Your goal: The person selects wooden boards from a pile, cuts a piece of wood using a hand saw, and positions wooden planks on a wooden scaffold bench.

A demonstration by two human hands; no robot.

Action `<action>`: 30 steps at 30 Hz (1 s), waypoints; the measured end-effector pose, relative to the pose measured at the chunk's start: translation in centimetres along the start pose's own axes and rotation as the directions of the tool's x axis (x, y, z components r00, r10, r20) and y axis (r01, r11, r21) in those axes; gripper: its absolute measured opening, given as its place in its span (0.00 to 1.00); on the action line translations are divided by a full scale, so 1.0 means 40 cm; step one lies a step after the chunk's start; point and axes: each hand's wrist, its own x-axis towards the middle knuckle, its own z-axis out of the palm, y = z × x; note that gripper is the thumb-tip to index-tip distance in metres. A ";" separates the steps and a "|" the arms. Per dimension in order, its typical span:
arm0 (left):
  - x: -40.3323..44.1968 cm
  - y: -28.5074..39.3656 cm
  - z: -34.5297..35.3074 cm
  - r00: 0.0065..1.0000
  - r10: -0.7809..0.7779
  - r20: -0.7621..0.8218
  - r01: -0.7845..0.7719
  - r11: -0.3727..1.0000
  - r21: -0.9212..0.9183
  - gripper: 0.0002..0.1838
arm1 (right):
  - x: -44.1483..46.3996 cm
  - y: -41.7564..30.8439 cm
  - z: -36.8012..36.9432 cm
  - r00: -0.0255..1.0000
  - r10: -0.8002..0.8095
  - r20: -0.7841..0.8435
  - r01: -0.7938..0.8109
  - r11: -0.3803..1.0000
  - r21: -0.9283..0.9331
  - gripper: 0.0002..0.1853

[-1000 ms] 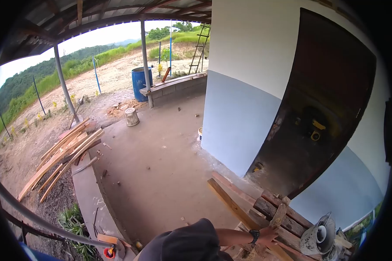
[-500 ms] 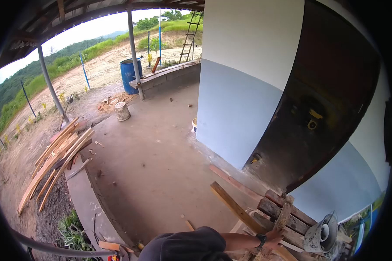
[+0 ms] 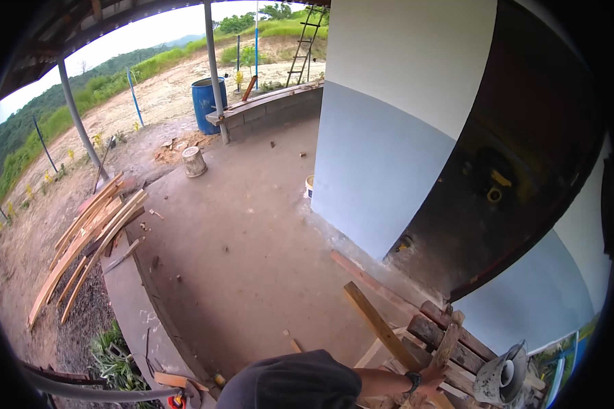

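My left hand [image 3: 430,380], with a dark band on its wrist, comes in from a dark sleeve [image 3: 290,382] at the bottom of the head view. It lies over a long wooden plank [image 3: 378,322] and grips it, though the fingertips are partly hidden. The plank rests at a slant on a rough bench of weathered boards [image 3: 457,347], its far end sticking out over the floor. A short upright piece of wood [image 3: 446,344] stands close by the hand. My right hand is out of view.
A dirty bucket [image 3: 501,379] stands at the bench's right end, beside a blue and white wall [image 3: 382,163] with a dark door [image 3: 498,150]. Long wood strips [image 3: 89,238] lie across a low ledge at left. Farther off are an upturned bucket [image 3: 194,162] and a blue barrel [image 3: 208,105].
The view has shifted slightly. The plank's far end has moved a little to the right, while my left hand stays over the plank at almost the same place.
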 end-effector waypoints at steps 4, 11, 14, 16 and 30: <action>0.005 -0.007 0.011 1.000 0.005 0.006 -0.005 0.999 0.041 0.37 | 0.000 0.050 -0.007 1.000 0.026 -0.008 -0.026 1.000 0.008 0.21; -0.021 0.023 -0.072 0.997 -0.044 0.071 0.043 0.999 0.007 0.35 | -0.040 0.355 -0.023 0.981 0.178 -0.081 -0.175 0.984 0.041 0.21; -0.003 0.013 -0.057 0.997 0.001 0.076 -0.013 0.987 0.161 0.38 | -0.062 0.515 0.019 0.932 0.308 -0.190 -0.266 0.939 0.219 0.21; 0.003 0.018 -0.054 0.998 0.032 0.052 -0.045 0.961 0.272 0.37 | -0.058 0.547 0.035 0.994 -0.111 -0.014 0.069 0.705 -0.706 0.22; -0.002 0.027 -0.059 0.995 0.087 -0.053 -0.069 0.959 0.273 0.32 | -0.046 0.899 0.122 0.963 0.079 -0.256 -0.192 0.870 -0.454 0.23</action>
